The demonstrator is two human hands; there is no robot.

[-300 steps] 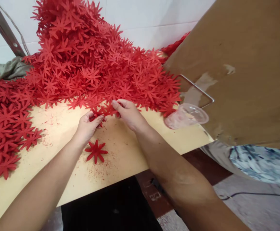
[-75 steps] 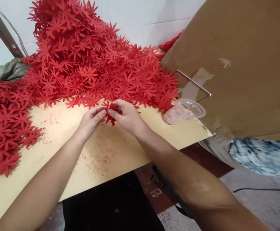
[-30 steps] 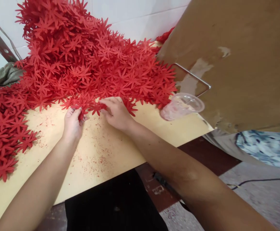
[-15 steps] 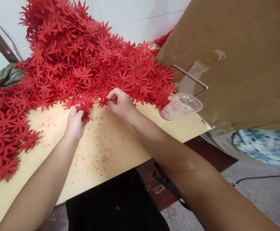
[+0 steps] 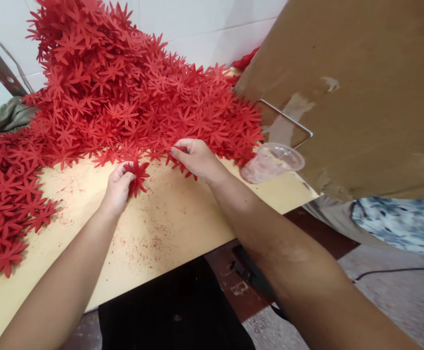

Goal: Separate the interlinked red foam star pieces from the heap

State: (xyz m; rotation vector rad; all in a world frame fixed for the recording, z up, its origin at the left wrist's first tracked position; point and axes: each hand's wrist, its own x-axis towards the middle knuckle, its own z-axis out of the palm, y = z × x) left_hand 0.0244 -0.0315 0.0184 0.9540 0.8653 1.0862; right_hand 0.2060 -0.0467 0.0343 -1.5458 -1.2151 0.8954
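A big heap of red flower-shaped cutouts (image 5: pixel 120 92) with narrow petals covers the back of the pale table (image 5: pixel 183 228). My left hand (image 5: pixel 119 187) is closed on a small stack of red flower cutouts (image 5: pixel 138 179), held just above the table in front of the heap. To its right, my right hand (image 5: pixel 195 158) pinches a red flower cutout (image 5: pixel 181 163) at the heap's front edge; its petals stick out below the fingers, which partly hide it. The two hands are apart.
A clear plastic cup (image 5: pixel 270 163) lies tilted at the right, beside a large brown board (image 5: pixel 361 97) with a metal handle (image 5: pixel 288 119). More red cutouts (image 5: pixel 4 209) spread down the left side. A grey cloth (image 5: pixel 11 115) sits at the back left. Red crumbs dot the tabletop.
My right hand has drawn back and to the right from the heap with a flower cutout in its fingers. My left hand has shifted slightly right, and its stack is turned more toward the camera.
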